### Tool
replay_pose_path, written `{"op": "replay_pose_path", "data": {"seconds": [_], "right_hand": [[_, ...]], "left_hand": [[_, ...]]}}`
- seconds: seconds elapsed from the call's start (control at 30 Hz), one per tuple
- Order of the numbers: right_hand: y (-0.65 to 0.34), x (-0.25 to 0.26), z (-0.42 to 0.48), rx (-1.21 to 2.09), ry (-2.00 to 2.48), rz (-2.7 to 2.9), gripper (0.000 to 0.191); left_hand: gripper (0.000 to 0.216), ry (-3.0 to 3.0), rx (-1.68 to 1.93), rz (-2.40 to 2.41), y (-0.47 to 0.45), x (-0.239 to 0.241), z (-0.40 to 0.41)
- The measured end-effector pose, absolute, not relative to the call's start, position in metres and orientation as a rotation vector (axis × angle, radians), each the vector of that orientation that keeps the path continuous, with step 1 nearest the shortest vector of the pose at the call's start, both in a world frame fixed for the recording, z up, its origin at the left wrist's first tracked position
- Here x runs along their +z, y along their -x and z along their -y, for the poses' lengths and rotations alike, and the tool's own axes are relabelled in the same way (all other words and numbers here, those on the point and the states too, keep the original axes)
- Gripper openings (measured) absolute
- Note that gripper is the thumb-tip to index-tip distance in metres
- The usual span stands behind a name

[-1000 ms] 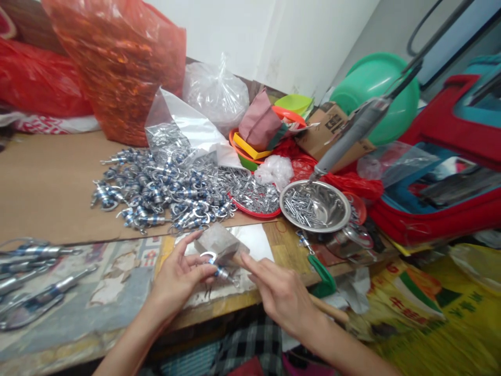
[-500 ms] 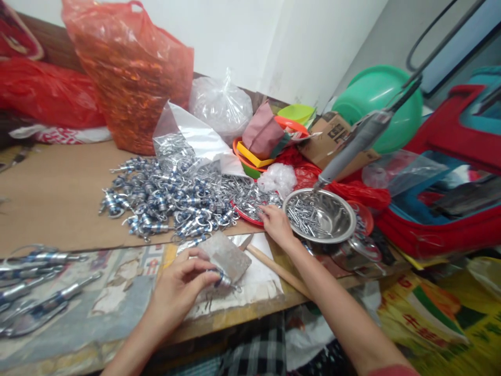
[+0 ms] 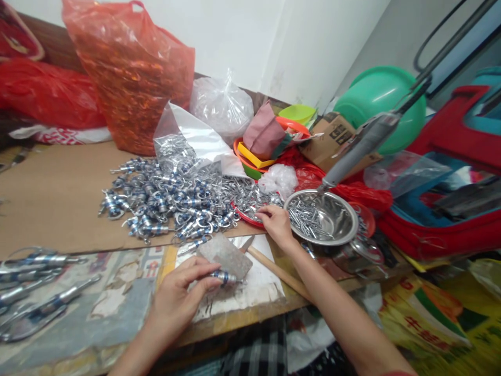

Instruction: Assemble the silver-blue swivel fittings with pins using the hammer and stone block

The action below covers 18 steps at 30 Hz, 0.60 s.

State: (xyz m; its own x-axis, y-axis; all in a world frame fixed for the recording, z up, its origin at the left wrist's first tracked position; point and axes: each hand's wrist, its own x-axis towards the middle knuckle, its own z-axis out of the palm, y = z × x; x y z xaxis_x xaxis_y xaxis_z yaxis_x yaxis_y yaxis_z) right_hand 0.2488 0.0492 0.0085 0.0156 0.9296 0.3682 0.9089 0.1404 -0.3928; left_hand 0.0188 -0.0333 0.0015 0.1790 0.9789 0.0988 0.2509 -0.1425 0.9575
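Observation:
My left hand [image 3: 178, 292] pinches a small silver metal fitting with blue bands [image 3: 226, 277] between thumb and fingers. The fitting is just in front of a flat grey block [image 3: 229, 256] lying on white paper. My right hand [image 3: 277, 225] is at the edge of a shallow red dish [image 3: 246, 216] heaped with small shiny metal pieces. Its thumb and fingertips are drawn together; anything between them is too small to make out. Beneath my right forearm runs a wooden handle [image 3: 279, 272], with a grey metal head [image 3: 246, 244] beside the block.
A large pile of blue-banded metal fittings [image 3: 160, 198] covers the table's middle. Larger fittings [image 3: 47, 297] lie at the left. A steel bowl of metal pins [image 3: 346, 236] stands right, under a hanging grey tool [image 3: 344, 156]. Behind is a tall orange bag [image 3: 136, 78].
My left hand has drawn slightly back, and more of the fitting shows. My right hand's fingertips have come together at the red dish, shifting slightly left.

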Motion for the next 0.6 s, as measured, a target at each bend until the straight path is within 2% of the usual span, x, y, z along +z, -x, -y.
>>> {"op": "replay_pose_path", "data": {"seconds": [0.17, 0.27, 0.43, 0.6], "right_hand": [[-0.219, 0.011, -0.014, 0.175, 1.371, 1.931, 0.022], [-0.224, 0.002, -0.027, 0.174, 1.342, 1.821, 0.025], [-0.234, -0.003, -0.048, 0.148, 1.416, 1.622, 0.017], [-0.202, 0.019, 0.005, 0.354, 1.276, 1.600, 0.006]], "left_hand": [[0.032, -1.419, 1.061, -1.265, -0.028, -0.001, 0.034], [0.036, -1.319, 1.070, -1.215, -0.030, -0.005, 0.035], [0.038, -1.237, 1.081, -1.118, -0.028, -0.009, 0.038], [0.046, -1.219, 1.118, -1.080, -0.027, -0.006, 0.040]]}}
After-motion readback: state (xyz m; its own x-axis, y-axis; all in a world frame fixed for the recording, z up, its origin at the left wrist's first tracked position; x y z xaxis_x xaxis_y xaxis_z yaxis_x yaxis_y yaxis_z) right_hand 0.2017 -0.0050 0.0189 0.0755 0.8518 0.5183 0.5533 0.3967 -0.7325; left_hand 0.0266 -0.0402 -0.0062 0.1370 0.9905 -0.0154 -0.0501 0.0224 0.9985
